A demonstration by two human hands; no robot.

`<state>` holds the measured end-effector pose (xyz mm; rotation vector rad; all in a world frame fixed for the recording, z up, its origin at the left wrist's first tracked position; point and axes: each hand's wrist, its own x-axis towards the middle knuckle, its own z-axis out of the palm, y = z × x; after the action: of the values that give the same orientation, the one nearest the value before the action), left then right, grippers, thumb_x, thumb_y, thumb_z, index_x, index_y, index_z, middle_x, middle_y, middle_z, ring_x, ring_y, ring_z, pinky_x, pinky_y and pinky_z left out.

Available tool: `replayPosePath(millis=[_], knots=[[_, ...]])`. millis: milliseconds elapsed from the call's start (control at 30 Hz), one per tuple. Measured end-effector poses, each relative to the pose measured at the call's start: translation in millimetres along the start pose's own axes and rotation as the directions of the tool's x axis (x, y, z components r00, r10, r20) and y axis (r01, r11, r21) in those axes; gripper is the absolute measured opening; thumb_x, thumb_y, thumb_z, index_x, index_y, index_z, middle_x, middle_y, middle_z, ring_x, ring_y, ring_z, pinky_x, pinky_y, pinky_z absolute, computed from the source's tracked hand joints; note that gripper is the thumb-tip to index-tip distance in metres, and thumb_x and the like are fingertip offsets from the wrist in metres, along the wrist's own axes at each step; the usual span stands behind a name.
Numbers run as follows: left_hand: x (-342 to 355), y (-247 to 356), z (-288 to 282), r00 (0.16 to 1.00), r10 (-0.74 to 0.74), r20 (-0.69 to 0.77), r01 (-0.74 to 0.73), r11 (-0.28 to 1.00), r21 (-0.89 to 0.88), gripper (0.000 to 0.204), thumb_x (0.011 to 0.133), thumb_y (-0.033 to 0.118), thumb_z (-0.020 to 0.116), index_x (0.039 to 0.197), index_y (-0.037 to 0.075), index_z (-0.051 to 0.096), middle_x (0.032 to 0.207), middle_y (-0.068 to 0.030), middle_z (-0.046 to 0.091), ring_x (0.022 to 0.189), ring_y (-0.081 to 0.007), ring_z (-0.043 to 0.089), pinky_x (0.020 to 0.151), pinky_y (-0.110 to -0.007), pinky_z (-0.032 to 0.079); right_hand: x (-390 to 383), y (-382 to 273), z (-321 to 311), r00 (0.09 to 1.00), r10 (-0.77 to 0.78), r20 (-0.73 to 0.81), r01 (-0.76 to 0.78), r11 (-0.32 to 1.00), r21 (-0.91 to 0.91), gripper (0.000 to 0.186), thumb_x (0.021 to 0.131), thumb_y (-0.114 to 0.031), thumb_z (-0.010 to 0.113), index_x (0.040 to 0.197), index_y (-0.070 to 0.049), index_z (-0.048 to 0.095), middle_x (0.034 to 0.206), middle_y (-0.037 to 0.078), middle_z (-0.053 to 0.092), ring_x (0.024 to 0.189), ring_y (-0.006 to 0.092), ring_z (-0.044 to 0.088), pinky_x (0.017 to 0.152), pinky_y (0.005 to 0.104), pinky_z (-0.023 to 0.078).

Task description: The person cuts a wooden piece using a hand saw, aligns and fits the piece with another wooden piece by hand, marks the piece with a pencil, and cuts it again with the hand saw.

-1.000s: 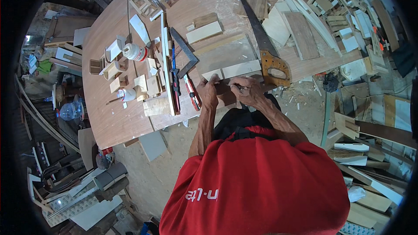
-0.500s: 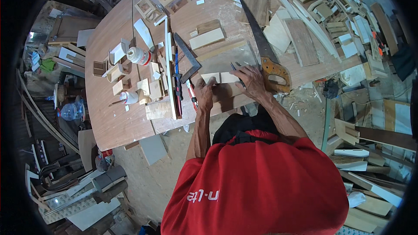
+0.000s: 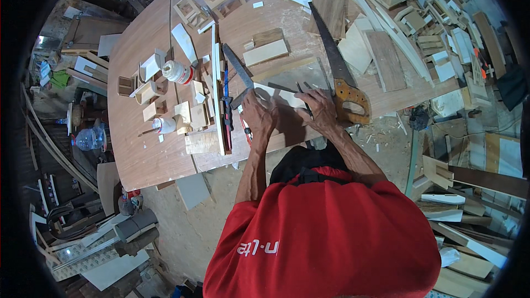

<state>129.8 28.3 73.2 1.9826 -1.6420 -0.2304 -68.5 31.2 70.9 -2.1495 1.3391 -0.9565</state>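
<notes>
My left hand (image 3: 259, 111) has closed fingers at the corner of a metal square (image 3: 237, 65), beside a pale wooden strip (image 3: 279, 94). Just right of it, my right hand (image 3: 319, 109) grips a dark pencil (image 3: 302, 91) over the strip, which lies on a flat board (image 3: 306, 69). A handsaw (image 3: 350, 105) with a yellow-brown handle lies immediately right of that hand. Red-handled and blue tools (image 3: 226, 107) lie left of my left hand, partly hidden by long white strips (image 3: 216, 77).
The worktable (image 3: 143, 160) holds a glue bottle (image 3: 179, 73), a small white container (image 3: 164, 125), small wooden boxes (image 3: 152, 94), loose boards (image 3: 383, 60) and long curved strips at the back. Offcuts (image 3: 464, 232) and stacked pieces crowd both sides of the floor around me.
My left hand has moved from the strip to the square's corner. My right hand has lifted from the strip's near edge, and a pencil now shows in its fingers.
</notes>
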Motion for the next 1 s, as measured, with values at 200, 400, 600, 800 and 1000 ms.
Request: replayPosePath(millis=[200,400,600,800,1000], knots=[[46.0,-12.4,-7.5,0.998,0.034,-0.053,-0.039,0.994,-0.099,0.060,0.075,0.019,0.071,0.126,0.001,0.045,0.111,-0.0189,0.061,0.103,-0.0405,0.055,0.085,-0.051,0.043,-2.3,1.2,-9.2,0.996,0.073,-0.049,-0.075,0.997,-0.024,0.040,0.072,-0.017,0.073,0.110,-0.010,0.065,0.106,0.012,0.064,0.104,0.0345,0.058,0.092,0.0458,0.047],[97.8,-4.5,17.7,0.955,0.117,0.273,-0.154,0.981,0.120,0.068,0.077,0.016,0.062,0.138,0.004,0.035,0.118,-0.0161,0.060,0.114,-0.0377,0.050,0.088,-0.056,0.039,-8.2,0.6,-9.0,0.995,0.088,-0.046,-0.091,0.993,-0.074,0.041,0.070,-0.018,0.073,0.109,-0.009,0.062,0.108,0.014,0.061,0.106,0.0350,0.056,0.090,0.0446,0.048],[102.6,-7.6,39.4,0.931,0.311,0.192,-0.343,0.925,0.162,0.061,0.075,0.010,0.060,0.132,0.004,0.040,0.118,-0.0185,0.059,0.114,-0.0394,0.049,0.090,-0.058,0.037,-15.8,1.0,-13.3,0.989,0.113,-0.093,-0.119,0.991,-0.059,0.041,0.071,-0.018,0.073,0.109,-0.009,0.060,0.106,0.013,0.058,0.104,0.0345,0.055,0.088,0.0455,0.047],[64.8,3.0,23.8,0.994,0.113,0.000,-0.109,0.958,-0.266,0.040,0.085,0.012,0.059,0.121,-0.003,0.050,0.107,-0.0216,0.062,0.096,-0.0351,0.061,0.081,-0.043,0.048,-11.4,1.0,-8.7,0.958,0.169,-0.231,-0.182,0.983,-0.034,0.041,0.069,-0.016,0.074,0.108,-0.008,0.059,0.103,0.013,0.058,0.099,0.0334,0.057,0.085,0.0438,0.047],[2.2,45.1,21.2,0.860,-0.012,0.510,0.459,0.454,-0.764,0.031,0.095,0.017,0.059,0.115,-0.006,0.055,0.090,-0.0125,0.067,0.075,-0.0166,0.064,0.066,-0.030,0.052,-0.1,-11.0,-1.9,0.974,0.134,-0.184,-0.143,0.989,-0.040,0.043,0.071,-0.016,0.072,0.110,-0.007,0.057,0.105,0.013,0.058,0.103,0.0344,0.054,0.086,0.0443,0.047]])
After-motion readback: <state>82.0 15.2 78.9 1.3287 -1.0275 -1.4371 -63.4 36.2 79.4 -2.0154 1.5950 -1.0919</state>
